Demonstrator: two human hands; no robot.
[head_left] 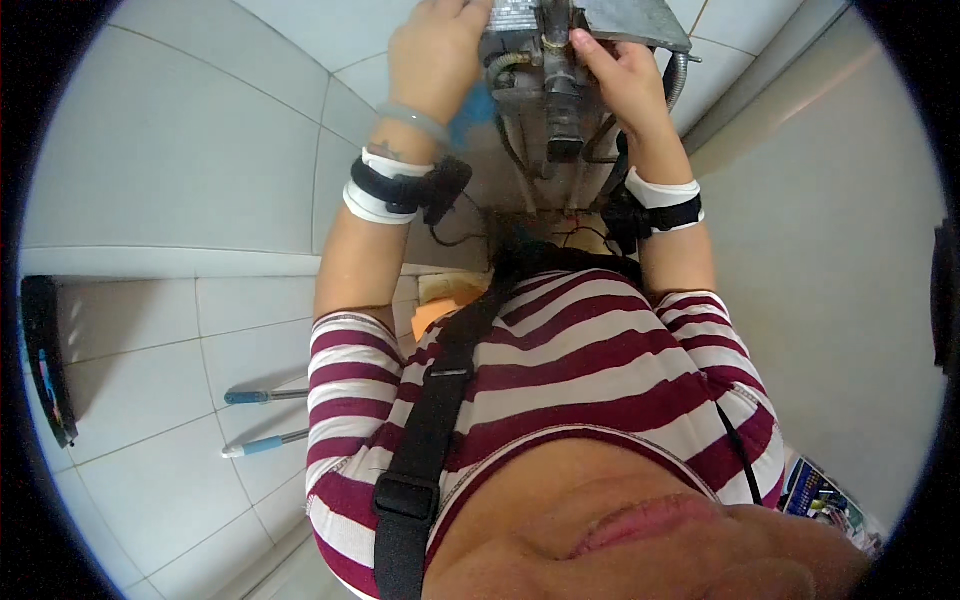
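Observation:
A worn metal appliance (640, 22) with a grey casing is at the top of the view, partly cut off by the frame. From its middle a dark, square-ended metal tube (564, 125) sticks out toward me. My left hand (437, 50) is raised against the casing's left side, its fingertips beyond the upper edge of the picture. On the other side, my right hand (632, 85) has its thumb pressed beside the tube, while its fingers curl at the casing's lower edge. A braided hose (508, 62) bends out left of the tube.
Thin pipes and cables hang below the appliance, near a black cable (460, 240). White wall tiles (130, 380) line the left, where two blue-handled tools (255, 396) show. A large pale panel (830, 260) stands close on the right. An orange item (432, 315) sits behind my left arm.

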